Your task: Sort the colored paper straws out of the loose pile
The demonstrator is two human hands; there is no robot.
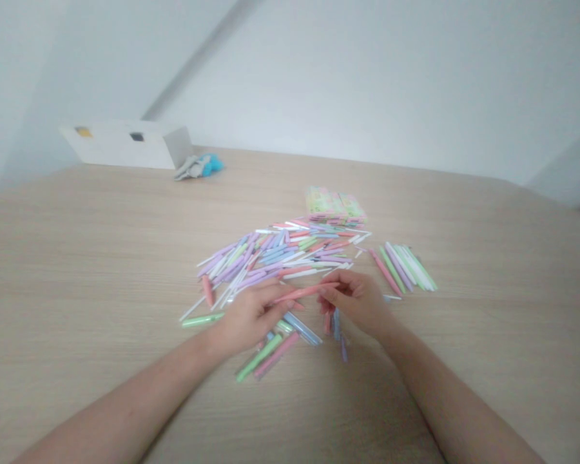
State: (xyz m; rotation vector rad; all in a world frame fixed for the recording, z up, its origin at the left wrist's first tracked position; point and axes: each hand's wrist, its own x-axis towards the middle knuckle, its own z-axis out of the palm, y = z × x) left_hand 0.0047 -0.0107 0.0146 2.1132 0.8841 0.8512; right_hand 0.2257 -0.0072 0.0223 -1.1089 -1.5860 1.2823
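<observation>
A slim pink pen-like stick point(303, 293), tapered at its right end, spans the gap between my two hands. My left hand point(252, 313) pinches its left end, thumb against fingers. Its right end is between the thumb and fingers of my right hand point(352, 301). Beyond my hands lies a loose pile of pastel sticks and thin white rods point(275, 254). Beneath and in front of my hands are more pieces, among them a green tube point(260, 358), a pink tube point(277, 356) and blue tubes point(303, 328). Blur hides finer detail.
A row of pastel sticks point(406, 267) lies side by side at the right. Behind the pile sits a stack of colourful printed packs point(336, 206). At the back left are a white box point(125, 148) and crumpled grey-and-blue gloves point(200, 166). A wall rises behind the wooden table point(101, 258).
</observation>
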